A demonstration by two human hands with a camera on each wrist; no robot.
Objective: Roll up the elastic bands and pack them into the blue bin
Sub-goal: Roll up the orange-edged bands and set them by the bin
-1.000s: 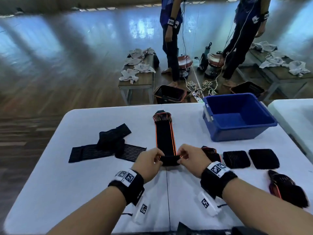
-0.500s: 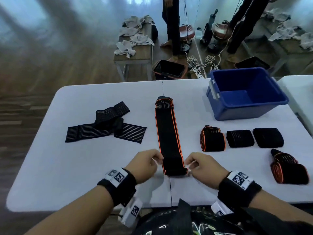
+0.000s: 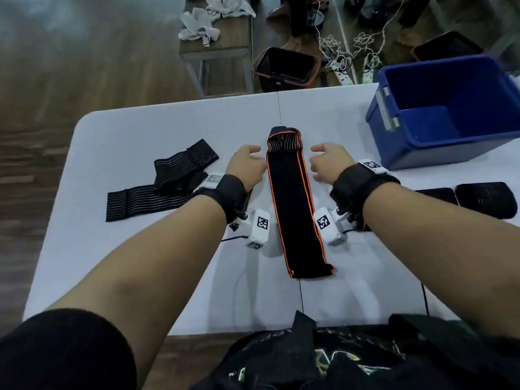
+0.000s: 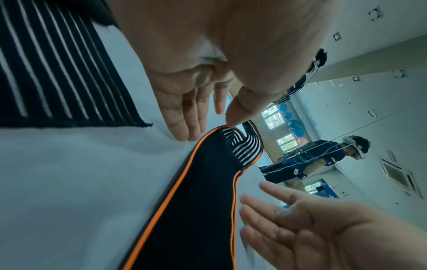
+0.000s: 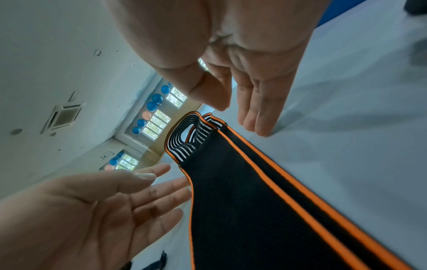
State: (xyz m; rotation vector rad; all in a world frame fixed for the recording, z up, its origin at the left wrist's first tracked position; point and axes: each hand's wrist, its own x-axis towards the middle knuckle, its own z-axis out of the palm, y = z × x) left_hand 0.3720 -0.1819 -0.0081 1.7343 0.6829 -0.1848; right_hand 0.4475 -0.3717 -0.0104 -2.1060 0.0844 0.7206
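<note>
A long black elastic band with orange edges (image 3: 295, 209) lies flat along the middle of the white table (image 3: 140, 263); its far end is folded over, showing white stripes (image 4: 242, 146) (image 5: 191, 142). My left hand (image 3: 249, 160) (image 4: 191, 118) is beside that far end on the left, with straight fingers and nothing held. Opposite it on the right, my right hand (image 3: 326, 160) (image 5: 251, 113) is just as open. Both thumbs hover close to the folded end; I cannot tell if they touch it. The blue bin (image 3: 399, 147) stands at the far right, and the part of its inside that shows is bare.
Unrolled black striped bands (image 3: 157, 192) (image 4: 57, 73) lie in a heap to the left. Rolled black bands (image 3: 486, 198) sit on the right, partly behind my right forearm. Beyond the table are a bench with white cloths (image 3: 213, 21), a dark bin (image 3: 287, 68) and cables.
Both hands let go of the band's near end and moved forward along its sides to the far end. The band stays flat. The head camera has tilted down and closer.
</note>
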